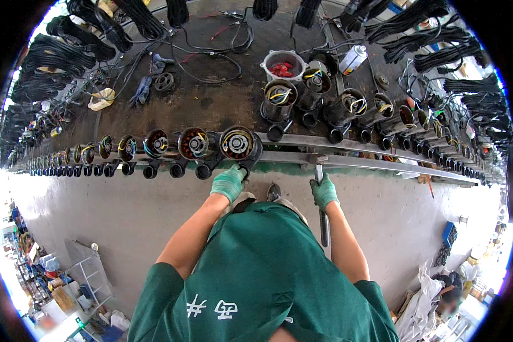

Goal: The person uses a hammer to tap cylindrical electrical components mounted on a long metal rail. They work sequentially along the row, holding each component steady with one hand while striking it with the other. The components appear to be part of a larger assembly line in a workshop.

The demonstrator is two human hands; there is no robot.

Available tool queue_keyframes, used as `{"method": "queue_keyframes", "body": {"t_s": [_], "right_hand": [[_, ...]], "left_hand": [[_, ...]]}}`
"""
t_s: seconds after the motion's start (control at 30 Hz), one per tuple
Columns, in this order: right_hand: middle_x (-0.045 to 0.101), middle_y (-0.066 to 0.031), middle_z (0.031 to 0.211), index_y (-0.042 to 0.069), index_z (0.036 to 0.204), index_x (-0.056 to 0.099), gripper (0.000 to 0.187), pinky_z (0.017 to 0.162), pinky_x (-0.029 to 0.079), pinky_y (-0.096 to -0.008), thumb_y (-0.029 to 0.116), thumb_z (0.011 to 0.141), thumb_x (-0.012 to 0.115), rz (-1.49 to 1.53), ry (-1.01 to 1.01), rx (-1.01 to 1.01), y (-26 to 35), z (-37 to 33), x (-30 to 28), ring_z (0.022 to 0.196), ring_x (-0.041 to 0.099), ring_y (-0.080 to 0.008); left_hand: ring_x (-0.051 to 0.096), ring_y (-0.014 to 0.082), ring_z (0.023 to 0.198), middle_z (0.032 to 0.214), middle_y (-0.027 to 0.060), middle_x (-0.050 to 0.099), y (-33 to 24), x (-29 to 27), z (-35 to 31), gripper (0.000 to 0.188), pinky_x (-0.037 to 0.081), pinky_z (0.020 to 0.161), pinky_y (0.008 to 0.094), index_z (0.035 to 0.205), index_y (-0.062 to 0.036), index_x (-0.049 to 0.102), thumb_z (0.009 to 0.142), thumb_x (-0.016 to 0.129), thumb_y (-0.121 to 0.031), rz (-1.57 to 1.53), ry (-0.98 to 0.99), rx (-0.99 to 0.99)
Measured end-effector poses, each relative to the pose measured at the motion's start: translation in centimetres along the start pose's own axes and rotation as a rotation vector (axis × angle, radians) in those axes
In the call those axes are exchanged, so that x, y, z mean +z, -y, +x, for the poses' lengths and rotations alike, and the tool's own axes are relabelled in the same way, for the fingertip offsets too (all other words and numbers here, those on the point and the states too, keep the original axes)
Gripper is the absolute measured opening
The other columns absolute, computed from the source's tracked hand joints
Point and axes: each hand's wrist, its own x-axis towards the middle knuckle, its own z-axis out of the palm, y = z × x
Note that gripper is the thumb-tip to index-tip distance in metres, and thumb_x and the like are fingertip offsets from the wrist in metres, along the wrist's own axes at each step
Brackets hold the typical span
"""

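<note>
My right hand [325, 192], in a green glove, is closed round the handle of a hammer [318, 161]. The hammer's head is up by the metal rails, and its long handle reaches down past my wrist. My left hand [229, 183], gloved the same way, is closed at the lower pipe end of a black motor housing [238, 143]. Copper windings and a round centre show in the open top of that housing. Its neighbour to the left is a similar motor housing [194, 143] with coloured wires. The fingertips of my left hand are partly hidden.
Metal rails [370, 162] run along the bench edge, with several more motor housings [279, 100] on both sides. On the dark bench [211, 108] stand a grey metal bowl [283, 64] with red pieces and a spray can [353, 59]. Black cable bundles [57, 54] line the far side.
</note>
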Motion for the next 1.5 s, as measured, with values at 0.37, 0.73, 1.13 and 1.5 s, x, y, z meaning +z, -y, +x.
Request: {"method": "queue_keyframes", "body": {"t_s": [0.37,0.73,1.13,1.5], "right_hand": [[0.066,-0.0125,0.073,0.002,0.113,0.059,0.026,0.057,0.050,-0.0419,0.024,0.100,0.066,0.219,0.151,-0.155,16.8,-9.6,-4.4,0.062,0.064,-0.0219],[0.069,-0.0328,0.088,-0.004,0.133,0.044,0.050,0.070,0.051,-0.0574,0.030,0.102,0.061,-0.457,0.220,-0.339,24.8,-11.4,0.6,0.084,0.067,-0.0527],[0.068,-0.0344,0.090,0.000,0.130,0.043,0.042,0.072,0.050,-0.0602,0.028,0.102,0.059,-0.230,0.083,-0.404,27.8,-14.9,-0.1,0.089,0.066,-0.0541],[0.069,-0.0300,0.087,-0.002,0.122,0.051,0.030,0.065,0.053,-0.0516,0.017,0.102,0.062,0.041,-0.066,-0.514,29.5,-16.4,-0.6,0.081,0.070,-0.0491]], "left_hand": [[0.046,0.0384,0.138,0.144,0.0084,0.056,-0.7,-16.8,-1.3,0.069,0.030,0.115,0.0635,0.134,-0.0206,0.064,0.076,0.082,-0.054,0.276,-0.400,0.292],[0.049,0.0308,0.142,0.146,0.0042,0.060,3.4,-15.7,2.4,0.047,0.016,0.124,0.0628,0.109,-0.0193,0.079,0.077,0.078,-0.054,0.153,-0.190,0.394],[0.054,0.0247,0.138,0.145,-0.0003,0.063,4.7,-13.9,2.6,0.042,0.016,0.125,0.0582,0.111,-0.0236,0.078,0.082,0.073,-0.053,0.169,-0.265,0.414],[0.054,0.0240,0.137,0.146,-0.0007,0.062,4.9,-13.5,2.5,0.042,0.018,0.125,0.0586,0.112,-0.0245,0.078,0.082,0.073,-0.052,0.215,-0.257,0.392]]}}
